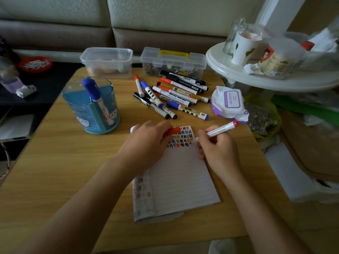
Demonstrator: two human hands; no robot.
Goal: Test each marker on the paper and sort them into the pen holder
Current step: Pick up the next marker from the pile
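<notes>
Two hands: right grip (214, 143) pinches marker (222, 129), left (148, 138) its cap (173, 131).

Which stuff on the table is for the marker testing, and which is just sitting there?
For the job:
red marker in the right hand
red cap in the left hand
paper
marker pile
pen holder

Just lying about:
wipes pack
two clear boxes
paper cup

Both forearms are bare to the frame's edge, and the hands (146, 140) wear no rings or gloves.
</notes>
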